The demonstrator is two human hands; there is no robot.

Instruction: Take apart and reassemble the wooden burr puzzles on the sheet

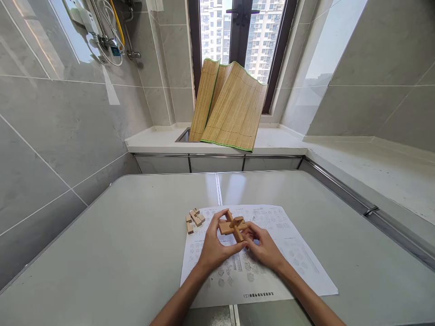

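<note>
Between my two hands is a partly interlocked wooden burr puzzle point(234, 225), its notched bars crossing one another. My left hand point(217, 246) is closed on it, with the thumb at the near bar's lower end and the fingers at the far end. From the right, my right hand point(260, 244) pinches the puzzle's right side; some of its fingertips are hidden behind the wood. Loose notched wooden pieces point(196, 217) lie to the left, at the upper left corner of a printed instruction sheet point(272, 283). The sheet spreads under both hands and shows small diagrams.
The sheet lies on a pale grey table point(136, 244) with a seam down its middle. Behind it, a bamboo mat point(234, 108) leans on a white ledge point(152, 142) before a window. Tiled walls flank both sides, and pipes and cables point(108, 36) hang at upper left.
</note>
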